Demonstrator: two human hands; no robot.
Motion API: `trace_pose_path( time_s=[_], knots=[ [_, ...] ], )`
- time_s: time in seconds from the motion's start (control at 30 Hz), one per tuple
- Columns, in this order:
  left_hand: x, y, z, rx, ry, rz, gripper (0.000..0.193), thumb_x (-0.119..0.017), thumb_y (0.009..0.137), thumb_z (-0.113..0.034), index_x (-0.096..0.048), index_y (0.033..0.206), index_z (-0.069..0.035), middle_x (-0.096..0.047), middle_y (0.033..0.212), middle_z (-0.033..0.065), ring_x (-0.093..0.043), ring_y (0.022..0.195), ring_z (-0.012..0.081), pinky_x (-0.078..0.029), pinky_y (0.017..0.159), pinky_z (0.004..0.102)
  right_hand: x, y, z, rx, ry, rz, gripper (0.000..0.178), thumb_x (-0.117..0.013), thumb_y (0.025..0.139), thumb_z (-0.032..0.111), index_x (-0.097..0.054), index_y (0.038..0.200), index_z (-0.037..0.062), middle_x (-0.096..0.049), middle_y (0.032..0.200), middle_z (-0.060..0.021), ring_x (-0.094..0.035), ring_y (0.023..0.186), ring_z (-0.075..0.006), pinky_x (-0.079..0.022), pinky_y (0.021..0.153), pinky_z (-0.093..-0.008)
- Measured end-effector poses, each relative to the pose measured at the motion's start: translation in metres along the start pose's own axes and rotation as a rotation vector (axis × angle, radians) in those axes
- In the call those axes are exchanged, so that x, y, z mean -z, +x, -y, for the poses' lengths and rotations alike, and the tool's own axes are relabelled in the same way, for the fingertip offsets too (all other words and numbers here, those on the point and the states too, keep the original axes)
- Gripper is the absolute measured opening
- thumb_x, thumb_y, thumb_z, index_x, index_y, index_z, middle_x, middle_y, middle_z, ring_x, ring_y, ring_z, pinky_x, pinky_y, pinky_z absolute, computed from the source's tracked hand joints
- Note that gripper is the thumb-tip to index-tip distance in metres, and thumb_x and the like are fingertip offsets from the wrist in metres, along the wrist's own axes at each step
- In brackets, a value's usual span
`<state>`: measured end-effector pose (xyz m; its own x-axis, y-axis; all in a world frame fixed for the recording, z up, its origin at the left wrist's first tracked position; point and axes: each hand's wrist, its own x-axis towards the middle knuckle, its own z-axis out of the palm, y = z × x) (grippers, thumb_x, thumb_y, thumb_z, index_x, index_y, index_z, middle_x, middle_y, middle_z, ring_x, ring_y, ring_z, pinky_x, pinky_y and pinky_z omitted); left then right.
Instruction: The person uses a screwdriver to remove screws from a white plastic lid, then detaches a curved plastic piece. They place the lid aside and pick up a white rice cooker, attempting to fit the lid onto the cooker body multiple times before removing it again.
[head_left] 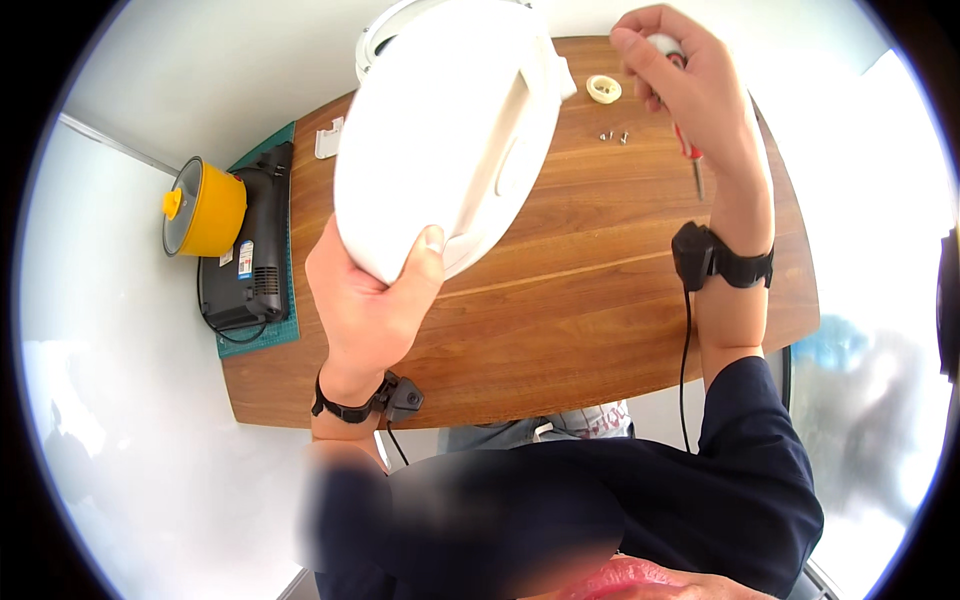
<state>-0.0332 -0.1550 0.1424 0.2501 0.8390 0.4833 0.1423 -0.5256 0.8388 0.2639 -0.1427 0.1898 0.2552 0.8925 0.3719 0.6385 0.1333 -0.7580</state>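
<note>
My left hand (375, 300) grips the near end of a large white rounded plastic housing (440, 120), thumb on its face and fingers behind. The housing is raised and tilted above the table, and its exact kind is unclear. At the far right, my right hand (685, 75) is curled around a screwdriver (684, 140) with a red and white handle. Its metal shaft points back toward me, apart from the housing. Several small screws (613, 137) lie on the table between the hands, near a cream-coloured ring-shaped piece (603, 89).
A wooden table (560, 330) lies under everything. On its left, a green mat (285, 325) carries a black appliance (250, 290) and a yellow pot (213, 208) with a lid. A small white plastic part (328, 138) lies left of the housing. Cables hang from both wrist straps.
</note>
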Motion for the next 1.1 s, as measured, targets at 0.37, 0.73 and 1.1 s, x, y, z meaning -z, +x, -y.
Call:
trace_pose_path(
  time_s=[0.37, 0.73, 1.1],
  knots=[
    [-0.012, 0.001, 0.020, -0.268, -0.085, -0.075, 0.033, -0.073, 0.090, -0.005, -0.062, 0.119, 0.006, -0.071, 0.105, 0.0112, -0.066, 0.093, 0.0149, -0.053, 0.079, 0.0285, -0.051, -0.033, 0.029, -0.003, 0.660, 0.343, 0.050, -0.080, 0.089, 0.036, -0.063, 0.115, -0.0032, -0.070, 0.080, -0.0041, -0.059, 0.061, -0.0054, -0.046, 0.049, -0.0200],
    [0.002, 0.011, 0.029, -0.147, -0.101, -0.254, 0.041, -0.069, 0.093, -0.007, -0.054, 0.128, 0.007, -0.065, 0.118, 0.0147, -0.064, 0.104, 0.0180, -0.053, 0.087, 0.0332, -0.038, -0.039, 0.038, -0.050, 0.670, 0.431, 0.031, -0.072, 0.094, 0.023, -0.060, 0.108, -0.0018, -0.073, 0.081, -0.0067, -0.060, 0.061, -0.0063, -0.048, 0.053, -0.0218],
    [0.014, 0.029, 0.021, -0.040, -0.487, -0.317, 0.058, -0.062, 0.096, -0.014, -0.043, 0.147, 0.003, -0.056, 0.138, 0.0163, -0.057, 0.126, 0.0255, -0.049, 0.106, 0.0416, -0.033, -0.041, 0.039, 0.022, 0.693, 0.376, 0.027, -0.070, 0.095, 0.024, -0.062, 0.107, 0.0022, -0.074, 0.080, -0.0058, -0.060, 0.061, -0.0047, -0.048, 0.053, -0.0195]
  ],
)
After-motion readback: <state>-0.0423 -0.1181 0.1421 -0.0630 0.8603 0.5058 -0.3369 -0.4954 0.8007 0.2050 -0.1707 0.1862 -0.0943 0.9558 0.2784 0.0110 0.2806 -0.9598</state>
